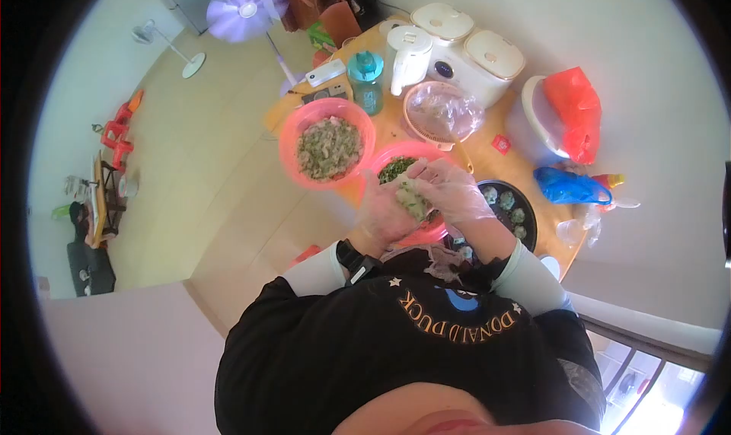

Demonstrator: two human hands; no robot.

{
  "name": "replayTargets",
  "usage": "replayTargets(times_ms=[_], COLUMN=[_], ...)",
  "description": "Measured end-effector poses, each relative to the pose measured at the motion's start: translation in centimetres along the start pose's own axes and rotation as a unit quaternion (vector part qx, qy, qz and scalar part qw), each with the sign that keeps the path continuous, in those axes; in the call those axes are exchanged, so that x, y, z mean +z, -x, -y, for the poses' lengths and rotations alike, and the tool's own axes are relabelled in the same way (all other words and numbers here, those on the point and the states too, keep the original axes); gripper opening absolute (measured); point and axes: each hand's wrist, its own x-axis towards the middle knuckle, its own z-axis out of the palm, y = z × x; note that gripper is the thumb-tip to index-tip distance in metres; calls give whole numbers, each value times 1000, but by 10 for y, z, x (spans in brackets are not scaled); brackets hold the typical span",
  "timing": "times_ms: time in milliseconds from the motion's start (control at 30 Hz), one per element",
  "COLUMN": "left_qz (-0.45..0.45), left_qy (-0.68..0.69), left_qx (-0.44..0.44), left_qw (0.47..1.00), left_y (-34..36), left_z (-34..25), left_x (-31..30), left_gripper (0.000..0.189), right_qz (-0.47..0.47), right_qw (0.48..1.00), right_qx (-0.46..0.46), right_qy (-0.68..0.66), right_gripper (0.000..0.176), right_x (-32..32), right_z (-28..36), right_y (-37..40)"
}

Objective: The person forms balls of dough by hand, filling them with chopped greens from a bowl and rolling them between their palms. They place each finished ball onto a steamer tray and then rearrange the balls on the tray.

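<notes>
My left hand (387,213), in a clear plastic glove, cradles a pale, green-flecked clump of filling (413,200) on its palm and fingers. From the right, my right hand (455,193), also gloved, bends its fingers over the clump and touches it. Both hands are above a pink bowl (454,159) with chopped greens (397,167) inside. Left of it, another pink bowl (288,149) holds a minced mixture with green bits (330,148). Several pale green balls (506,200) lie on a round dark tray (531,226), partly hidden by my right forearm.
Behind the bowls stand a teal bottle (366,85), a white jug (409,58), a white appliance (472,70) and a basket with plastic film (442,114). A lidded bucket (529,123) with a red bag and a blue bag (567,185) are at right.
</notes>
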Motion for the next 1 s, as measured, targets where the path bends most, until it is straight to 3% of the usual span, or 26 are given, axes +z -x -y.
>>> replayTargets(times_ms=[67, 100, 133, 167, 233, 267, 300, 333, 467, 533, 567, 633, 667, 733, 933, 1000], left_qz=[15, 38, 61, 68, 298, 302, 255, 206, 160, 232, 233, 202, 200, 215, 110, 121], left_qy=[17, 6, -3, 3, 42, 45, 21, -3, -64, 62, 63, 55, 59, -26, -89, -83], left_qx=[3, -5, -12, -14, -66, -69, -48, -25, 37, 63, 66, -29, -28, 61, 97, 83], left_qw=[1000, 999, 998, 998, 951, 950, 966, 978, 984, 969, 968, 977, 978, 974, 985, 986], left_y=[-2, -1, 0, -2, -4, -4, 5, 12, 14, 3, 3, 5, 4, 0, 3, 4], left_z=[-12, -18, -24, -31, -41, -42, -42, -42, -40, -36, -39, -44, -44, -43, -44, -47], left_x=[4, 3, 3, -5, -15, -18, -2, 10, 27, 23, 17, 8, 6, 7, -5, -9], left_gripper=[106, 104, 103, 103, 101, 101, 99, 97, 90, 80, 80, 76, 76, 74, 75, 75], right_qz=[-39, -86, -123, -122, -119, -50, -52, -45, -39, -36, -37, -42, -47, -36, -5, -8], right_qw=[998, 978, 903, 901, 829, 827, 826, 824, 822, 830, 838, 847, 857, 849, 851, 846], right_qx=[8, -152, -304, -303, -380, -318, -316, -287, -265, -251, -235, -235, -233, -227, -209, -209], right_qy=[-48, 117, 277, 286, 393, 461, 464, 487, 503, 496, 491, 475, 458, 475, 482, 489], right_gripper=[26, 29, 33, 33, 43, 66, 66, 77, 102, 102, 102, 103, 104, 104, 105, 104], right_x=[4, 4, 4, 8, 22, 26, 33, 42, 58, 63, 64, 67, 70, 72, 84, 85], right_z=[10, 16, 23, 34, 51, 49, 51, 53, 60, 61, 61, 58, 56, 61, 63, 61], right_y=[0, 4, 5, 2, -4, -5, -9, -13, -22, -24, -25, -28, -28, -27, -29, -29])
